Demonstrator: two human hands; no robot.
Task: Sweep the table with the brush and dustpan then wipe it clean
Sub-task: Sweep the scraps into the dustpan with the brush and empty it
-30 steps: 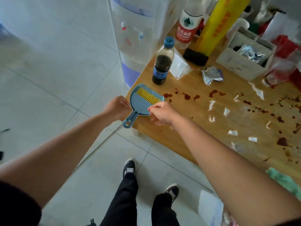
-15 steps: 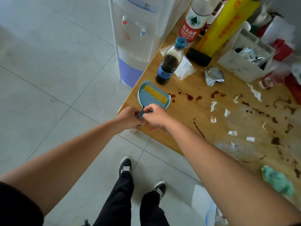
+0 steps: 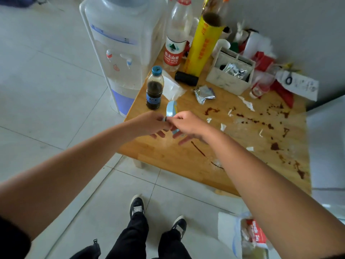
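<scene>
- Dustpan (image 3: 170,110): blue, stood on edge, lifted off the tabletop (image 3: 168,156), between the two hands above the near-left corner.
- Left hand (image 3: 149,122): fingertips clamped on the handle end of the dustpan.
- Right hand (image 3: 188,124): thumb and forefinger pinch the same handle from the opposite side; lower fingers spread loosely.
- Dark bottle (image 3: 154,92): upright, just beyond the dustpan.
- Paper scraps (image 3: 222,127) and brown stains (image 3: 211,110): scattered right of the hands.

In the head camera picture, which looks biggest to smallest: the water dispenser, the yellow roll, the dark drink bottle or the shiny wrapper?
Largest to smallest:
1. water dispenser
2. yellow roll
3. dark drink bottle
4. shiny wrapper
None look alike in size.
</scene>
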